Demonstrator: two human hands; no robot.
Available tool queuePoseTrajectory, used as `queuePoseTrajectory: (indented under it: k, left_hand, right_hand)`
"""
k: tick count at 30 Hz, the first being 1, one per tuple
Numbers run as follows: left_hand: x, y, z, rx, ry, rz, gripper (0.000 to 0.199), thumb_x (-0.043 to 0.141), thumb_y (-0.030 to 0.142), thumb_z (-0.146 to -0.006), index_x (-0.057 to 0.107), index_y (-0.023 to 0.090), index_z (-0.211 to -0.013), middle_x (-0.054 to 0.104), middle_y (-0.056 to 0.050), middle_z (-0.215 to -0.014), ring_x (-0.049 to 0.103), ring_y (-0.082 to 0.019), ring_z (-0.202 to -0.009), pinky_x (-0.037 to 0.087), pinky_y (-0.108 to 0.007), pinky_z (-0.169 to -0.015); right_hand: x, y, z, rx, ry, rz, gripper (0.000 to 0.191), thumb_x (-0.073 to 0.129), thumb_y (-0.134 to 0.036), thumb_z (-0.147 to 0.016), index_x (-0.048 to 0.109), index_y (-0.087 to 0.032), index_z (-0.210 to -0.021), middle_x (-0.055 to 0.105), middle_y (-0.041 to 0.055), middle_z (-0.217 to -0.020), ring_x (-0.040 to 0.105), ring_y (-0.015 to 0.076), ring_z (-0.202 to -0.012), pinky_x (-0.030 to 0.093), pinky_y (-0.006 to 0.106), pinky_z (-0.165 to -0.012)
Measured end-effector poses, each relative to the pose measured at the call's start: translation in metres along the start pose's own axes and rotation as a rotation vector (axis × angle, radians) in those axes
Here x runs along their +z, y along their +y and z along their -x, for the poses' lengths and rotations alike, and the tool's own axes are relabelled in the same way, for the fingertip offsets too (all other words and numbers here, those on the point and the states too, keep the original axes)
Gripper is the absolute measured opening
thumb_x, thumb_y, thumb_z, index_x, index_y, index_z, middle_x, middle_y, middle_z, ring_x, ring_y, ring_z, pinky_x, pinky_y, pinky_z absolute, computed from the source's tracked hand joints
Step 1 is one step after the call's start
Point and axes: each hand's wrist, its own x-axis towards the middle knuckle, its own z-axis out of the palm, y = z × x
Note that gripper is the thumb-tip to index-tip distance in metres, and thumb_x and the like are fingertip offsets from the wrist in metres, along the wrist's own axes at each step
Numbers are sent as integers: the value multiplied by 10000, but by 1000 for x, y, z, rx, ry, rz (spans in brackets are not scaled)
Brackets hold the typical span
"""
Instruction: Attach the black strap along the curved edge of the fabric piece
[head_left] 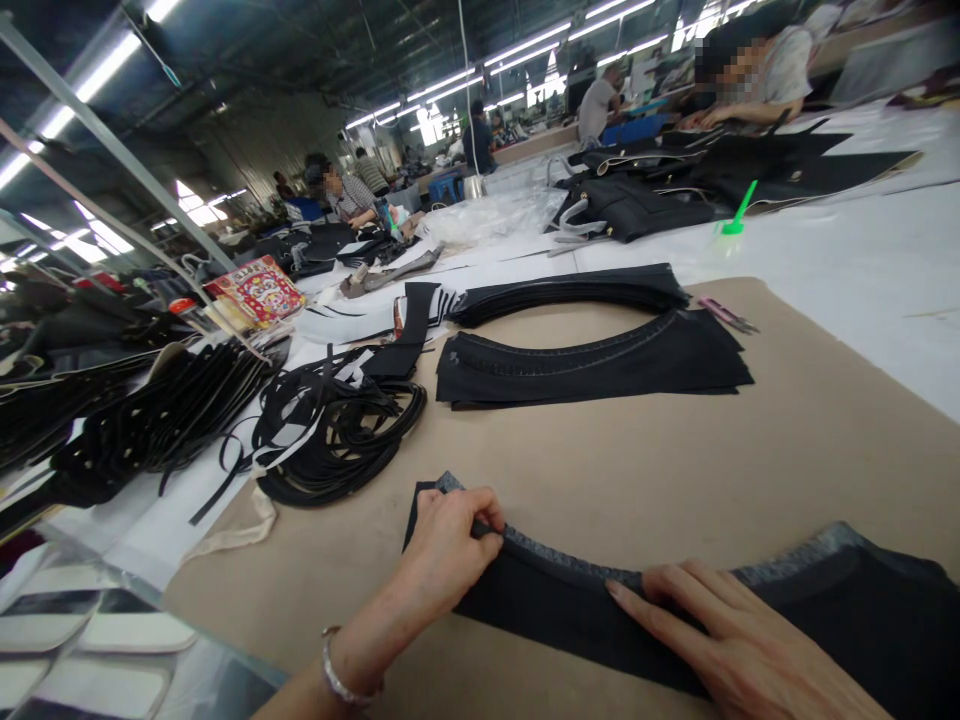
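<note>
At a brown-covered desk (810, 450), the left hand (454, 545) pinches the curved edge of a black panel (555, 610) lying at the near side, while the right hand (720, 620), its fingers loosely extended, rests on the panel farther along. Good work here likely calls for short, even presses along the gray strip (559, 556), keeping the curve free of puckers.

The right hand (720, 625) hides part of the black fabric (559, 603), which the right edge cuts off. The left edge crops pale pieces (135, 633).
</note>
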Motion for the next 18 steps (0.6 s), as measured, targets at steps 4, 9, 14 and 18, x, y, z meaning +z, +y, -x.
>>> queuePoseTrajectory:
  k: [4, 9, 14, 18]
  left_hand:
    - [2, 0, -2, -35, -17, -50, 154, 567, 130, -687, 672, 224, -747, 670, 2, -771, 542, -230, -878, 330, -367, -853]
    - [7, -3, -6, -25, -22, -61, 157, 560, 120, -681, 659, 220, -751, 674, 1, -797, 547, -213, -858, 310, -385, -882]
    - [6, -1, -7, -27, -3, -74, 163, 567, 100, -666, 592, 211, -782, 650, 22, -788, 547, -185, -804, 302, -358, -846]
    - [4, 1, -7, -30, 0, -90, 179, 592, 112, -658, 554, 213, -801, 640, 27, -788, 531, -194, -820, 296, -337, -802]
  right_hand:
    - [6, 3, 5, 26, -45, -21, 709, 470, -48, -714, 521, -331, -1362, 649, 57, -1169, 640, 231, -969, 563, 355, -820]
    - [5, 2, 2, 15, -1, -55, 642, 493, -99, -765, 525, -340, -1359, 667, 51, -1140, 653, 228, -924, 563, 336, -784]
    - [15, 5, 9, -22, 58, 31, 665, 472, -103, -727, 528, -325, -1352, 669, 33, -1158, 657, 247, -947, 568, 381, -781]
    - [12, 1, 3, -59, 160, 67, 637, 433, -101, -719, 546, -258, -1325, 684, 49, -1119, 665, 240, -925, 570, 367, -770]
